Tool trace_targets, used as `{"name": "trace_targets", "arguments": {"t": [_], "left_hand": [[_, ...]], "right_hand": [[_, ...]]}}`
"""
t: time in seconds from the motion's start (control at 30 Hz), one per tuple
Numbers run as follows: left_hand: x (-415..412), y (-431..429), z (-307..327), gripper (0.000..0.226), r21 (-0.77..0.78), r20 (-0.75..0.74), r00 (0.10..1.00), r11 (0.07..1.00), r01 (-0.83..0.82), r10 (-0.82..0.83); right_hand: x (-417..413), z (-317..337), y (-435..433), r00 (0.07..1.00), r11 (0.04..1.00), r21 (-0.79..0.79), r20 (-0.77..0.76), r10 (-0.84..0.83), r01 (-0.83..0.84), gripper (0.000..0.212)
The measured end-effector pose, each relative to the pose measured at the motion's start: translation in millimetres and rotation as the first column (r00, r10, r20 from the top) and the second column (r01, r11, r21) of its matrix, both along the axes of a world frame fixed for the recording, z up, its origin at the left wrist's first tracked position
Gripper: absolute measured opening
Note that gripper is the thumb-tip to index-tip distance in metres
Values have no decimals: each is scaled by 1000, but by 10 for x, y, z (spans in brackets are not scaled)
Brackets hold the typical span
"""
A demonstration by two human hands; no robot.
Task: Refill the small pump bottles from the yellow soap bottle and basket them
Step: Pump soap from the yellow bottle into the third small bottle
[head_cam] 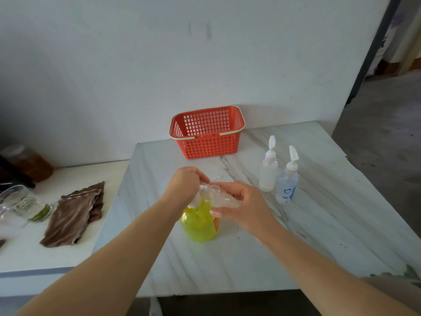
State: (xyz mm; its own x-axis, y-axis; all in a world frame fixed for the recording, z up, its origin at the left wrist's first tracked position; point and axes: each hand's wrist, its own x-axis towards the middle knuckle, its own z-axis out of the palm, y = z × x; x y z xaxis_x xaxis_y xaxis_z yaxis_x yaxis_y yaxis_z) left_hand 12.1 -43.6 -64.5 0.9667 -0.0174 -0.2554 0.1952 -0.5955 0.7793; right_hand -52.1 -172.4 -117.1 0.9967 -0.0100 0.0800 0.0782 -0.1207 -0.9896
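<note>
Over the middle of the marble-patterned table (pixel 296 236) the person holds a small clear bottle (pixel 222 197) lying nearly on its side between both hands. The right hand (pixel 241 206) has the body of it: the thumb lies along the near side and the fingers curl over the far side, so the bottle sits across the fingertips rather than deep in the palm. The left hand (pixel 184 185) comes in from the left and is bunched around the bottle's neck end, fingers curled tight together and pinching there (whether they have the cap itself or only the neck cannot be told, as the knuckles cover it). Directly under the two hands stands the yellow soap bottle (pixel 200 226), upright on the table, its top hidden behind the left wrist and the clear bottle; a white piece shows just below the left hand, and which bottle it belongs to cannot be told. At the back of the table, against the wall, sits the red basket (pixel 209 147) with cream handles. To the right of the hands, well apart from them, stand two more pump bottles side by side: a frosted one (pixel 268 174) and, just nearer, a blue-tinted one (pixel 286 185) with a heart mark. On the lower white counter (pixel 45 254) to the left lie a folded brown cloth (pixel 75 213), some glass jars (pixel 27 206) and an amber jar (pixel 32 163).
</note>
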Motion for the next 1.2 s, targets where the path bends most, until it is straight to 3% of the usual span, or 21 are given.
{"name": "trace_targets", "arguments": {"t": [0.17, 0.33, 0.6, 0.97, 1.2], "left_hand": [[-10, 22, 67, 33, -25, -27, 1000, 1000, -3, 3], [55, 4, 56, 30, 29, -85, 992, 995, 94, -91], [36, 16, -87, 37, -34, -25, 1000, 999, -13, 12], [11, 31, 68, 32, -35, -16, 998, 998, 59, -60], [25, 25, -53, 37, -25, 25, 1000, 1000, 3, -2]], "right_hand": [[-13, 25, -4, 1000, 1000, 24, 15, 15, -16, 48], [-11, 14, -18, 1000, 999, 40, 0, 19, -19, 51], [5, -60, -5, 999, 998, 53, -28, 17, -15, 47], [-12, -23, -30, 999, 998, 51, -28, 44, -43, 52], [16, -94, -10, 998, 997, 67, -45, 31, -28, 54]]}}
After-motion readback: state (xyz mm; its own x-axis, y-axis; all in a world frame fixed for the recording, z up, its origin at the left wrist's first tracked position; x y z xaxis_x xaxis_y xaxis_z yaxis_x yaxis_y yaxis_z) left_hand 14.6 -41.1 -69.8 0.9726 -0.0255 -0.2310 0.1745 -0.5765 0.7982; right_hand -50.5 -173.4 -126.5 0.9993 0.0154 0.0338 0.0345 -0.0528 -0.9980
